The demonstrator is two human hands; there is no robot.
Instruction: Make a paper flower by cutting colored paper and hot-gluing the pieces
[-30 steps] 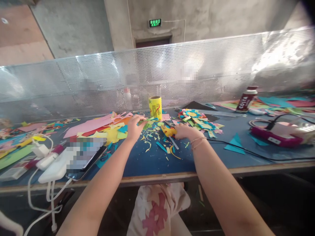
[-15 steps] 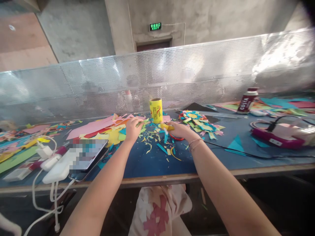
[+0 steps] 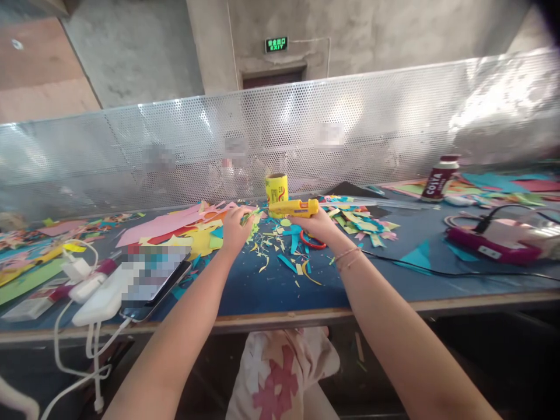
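Observation:
My right hand [image 3: 312, 221] is closed around a yellow tube [image 3: 293, 207], which lies level with its wider end to the right. Its left end overlaps the foot of an upright yellow cardboard roll [image 3: 276, 186] with printing on it. My left hand [image 3: 238, 224] has its fingers pinched together over a small light green paper piece [image 3: 250, 216], partly hidden. Red-handled scissors [image 3: 313, 242] lie just below my right hand, their blades hidden. Between the hands, many paper snippets [image 3: 266, 245] cover the blue tabletop [image 3: 271, 297].
Pink paper sheets [image 3: 161, 224] and yellow scraps lie left. A phone [image 3: 161, 280] rests beside a white charger [image 3: 98, 297] with cables. To the right are a paper flower craft [image 3: 363, 221], a black cable [image 3: 464, 273], a purple device [image 3: 494, 245] and a bottle [image 3: 441, 178]. A perforated metal screen [image 3: 184, 157] stands behind.
My right hand has lifted the yellow tube from among the scraps and turned it level in front of the roll, uncovering the scissors' handle. My left hand has barely moved.

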